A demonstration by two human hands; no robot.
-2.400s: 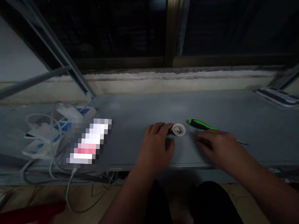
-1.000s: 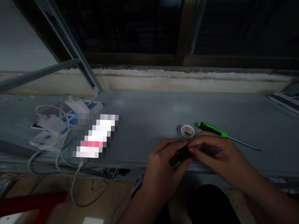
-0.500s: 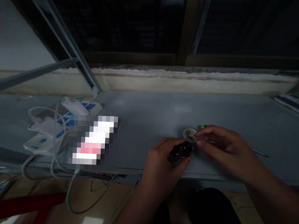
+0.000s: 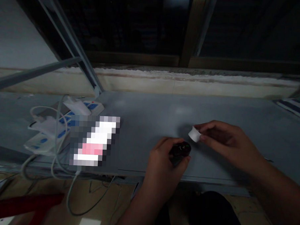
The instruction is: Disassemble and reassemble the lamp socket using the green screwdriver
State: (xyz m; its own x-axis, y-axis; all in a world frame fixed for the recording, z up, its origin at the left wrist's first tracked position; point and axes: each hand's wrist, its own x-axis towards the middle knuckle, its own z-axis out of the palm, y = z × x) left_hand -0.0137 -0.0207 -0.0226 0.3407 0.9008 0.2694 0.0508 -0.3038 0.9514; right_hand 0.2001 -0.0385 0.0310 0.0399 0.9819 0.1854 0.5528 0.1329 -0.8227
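Observation:
My left hand (image 4: 160,166) is wrapped round a dark, glossy, rounded object (image 4: 182,149) with a small green spot near its end; I cannot make out its kind. Just above and to the right, my right hand (image 4: 225,139) pinches a small white cup-shaped piece (image 4: 194,134) between thumb and fingers. The white piece is tilted, its side wall toward me, apart from the dark object. Both are held over the grey tabletop (image 4: 149,125), near its front edge. Beside my right wrist shows the tip of a thin rod (image 4: 268,159), mostly hidden.
At the left lie a white power strip (image 4: 97,107) with blue sockets, plugged-in white chargers (image 4: 77,106) and loose cables (image 4: 56,145). A bright blurred-out rectangle (image 4: 96,136) has a cable at its lower end. A flat object (image 4: 294,109) sits at the far right.
My right hand has turned the white piece, so its side shows instead of its round ringed opening. The green thing behind my right hand no longer shows. My left hand has stayed nearly in place.

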